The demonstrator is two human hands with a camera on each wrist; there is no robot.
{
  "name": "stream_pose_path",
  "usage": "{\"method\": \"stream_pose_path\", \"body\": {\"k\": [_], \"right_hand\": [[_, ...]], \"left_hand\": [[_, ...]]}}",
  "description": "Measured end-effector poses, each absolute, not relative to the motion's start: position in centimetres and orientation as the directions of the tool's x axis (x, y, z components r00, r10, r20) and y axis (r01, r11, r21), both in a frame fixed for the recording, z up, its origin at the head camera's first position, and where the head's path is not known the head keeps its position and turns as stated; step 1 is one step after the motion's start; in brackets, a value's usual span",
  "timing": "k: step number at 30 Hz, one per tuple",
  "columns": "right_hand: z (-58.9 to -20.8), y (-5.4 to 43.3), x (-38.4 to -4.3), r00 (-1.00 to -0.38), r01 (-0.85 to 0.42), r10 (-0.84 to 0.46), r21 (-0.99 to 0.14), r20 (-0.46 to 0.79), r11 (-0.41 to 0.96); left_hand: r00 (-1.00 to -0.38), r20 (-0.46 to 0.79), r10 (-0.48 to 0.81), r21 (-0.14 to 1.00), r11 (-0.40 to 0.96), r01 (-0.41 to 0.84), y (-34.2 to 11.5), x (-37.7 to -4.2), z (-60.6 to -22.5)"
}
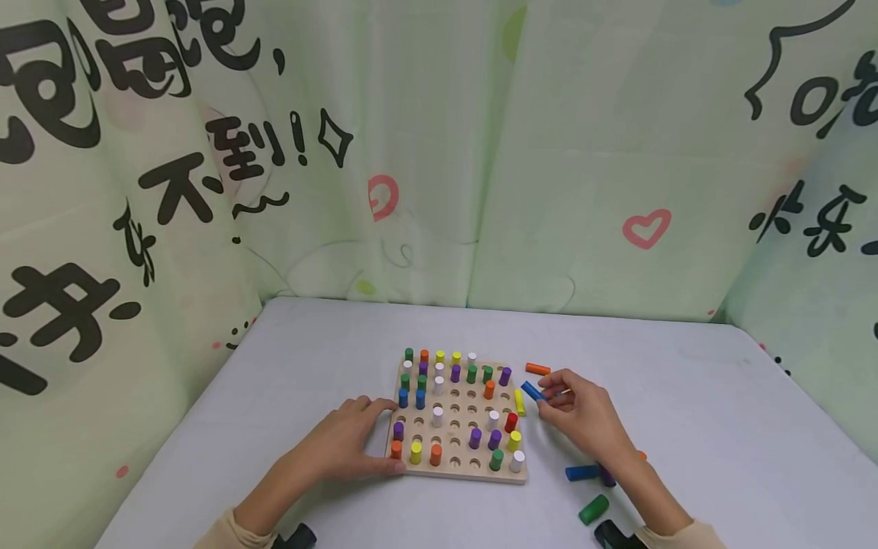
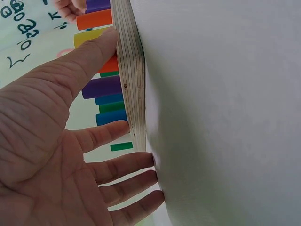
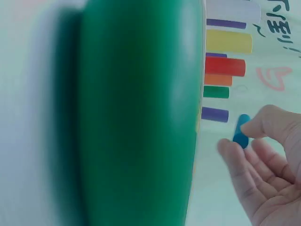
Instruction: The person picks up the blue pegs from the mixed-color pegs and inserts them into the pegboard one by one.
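Observation:
A wooden pegboard (image 1: 456,473) with rows of holes holds many coloured pegs. My left hand (image 1: 346,442) rests along its left edge, fingers fairly straight; the left wrist view has the thumb (image 2: 94,54) and forefinger against the layered side of the board, with the other fingertips down on the table. Just off the board's right side, my right hand (image 1: 583,412) pinches a blue peg (image 3: 241,133) between thumb and fingers, raised in the right wrist view. Close by lie an orange peg (image 1: 538,368) and a yellow peg (image 1: 520,402) beside the board's edge.
Loose pegs lie near the right forearm: a blue one (image 1: 581,473), a purple one (image 1: 607,477) and a green one (image 1: 594,509). A green peg (image 3: 141,113) looms large in the right wrist view. Printed curtains (image 1: 549,152) stand around the white table (image 1: 720,427).

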State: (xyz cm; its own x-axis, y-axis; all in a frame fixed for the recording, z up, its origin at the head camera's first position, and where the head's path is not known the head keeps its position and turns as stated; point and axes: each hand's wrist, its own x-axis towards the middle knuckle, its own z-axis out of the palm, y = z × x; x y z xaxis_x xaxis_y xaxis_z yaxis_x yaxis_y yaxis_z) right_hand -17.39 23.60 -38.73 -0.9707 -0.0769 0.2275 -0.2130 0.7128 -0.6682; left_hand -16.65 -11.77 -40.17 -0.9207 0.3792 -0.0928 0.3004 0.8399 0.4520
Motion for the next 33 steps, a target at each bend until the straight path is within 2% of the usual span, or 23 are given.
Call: {"method": "stream_pose_path", "body": {"k": [9, 21, 25, 33], "right_hand": [[-38.4, 22.5, -17.2, -0.937, -0.308, -0.11, -0.633, 0.333, 0.71], [-37.9, 20.6, -17.2, -0.894, -0.419, -0.179, -0.622, 0.411, 0.662], [-38.1, 19.9, -17.4, -0.887, -0.442, -0.205, -0.636, 0.413, 0.632], [-38.1, 18.3, -17.4, -0.91, -0.411, -0.23, -0.667, 0.346, 0.622]], "left_hand": [[-0.921, -0.09, 0.38, 0.448, 0.841, 0.303, -11.8, -16.6, -40.1], [-0.92, -0.091, 0.382, 0.449, 0.84, 0.304, -11.9, -16.6, -40.1], [-0.919, -0.091, 0.383, 0.448, 0.84, 0.306, -11.9, -16.7, -40.1], [-0.92, -0.093, 0.381, 0.445, 0.842, 0.303, -11.9, -16.7, -40.2]]}}
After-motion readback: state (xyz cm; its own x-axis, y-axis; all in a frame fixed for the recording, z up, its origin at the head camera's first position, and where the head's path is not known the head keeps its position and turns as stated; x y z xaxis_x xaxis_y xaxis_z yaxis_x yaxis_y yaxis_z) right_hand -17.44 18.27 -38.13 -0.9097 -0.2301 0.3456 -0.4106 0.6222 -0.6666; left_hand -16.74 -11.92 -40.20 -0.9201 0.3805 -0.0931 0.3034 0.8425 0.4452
